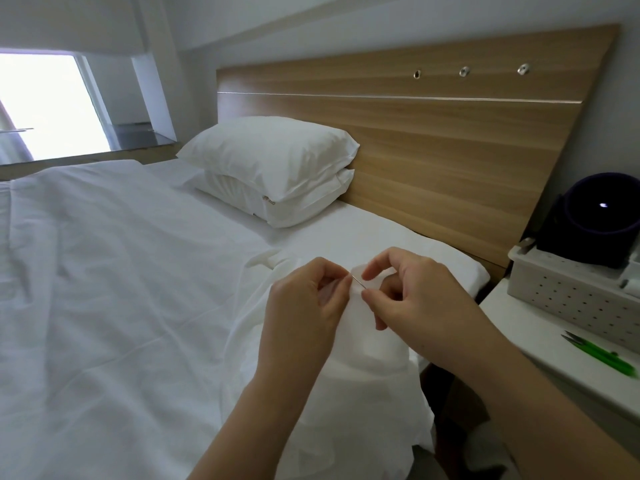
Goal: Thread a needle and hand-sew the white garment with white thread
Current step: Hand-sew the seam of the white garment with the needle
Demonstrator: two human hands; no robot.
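One needle (359, 283) is seen, thin and tilted, laid against a raised fold of the one white garment (360, 334). The garment is held up between two hands above the near edge of the bed (104, 271) and trails down onto it. The fold is pinched by the left hand (308, 299) between curled thumb and forefinger, just beside the needle's upper end. The needle's lower end is pinched by the fingertips of the right hand (408, 296), whose other fingers are curled. The thread cannot be made out.

Two white pillows (273, 150) are stacked against one wooden headboard (433, 133), in which three metal fittings (464, 71) are set. On the bedside table (554, 344) are one perforated basket (571, 299), one dark round object (595, 216) and one pair of green snips (599, 351).
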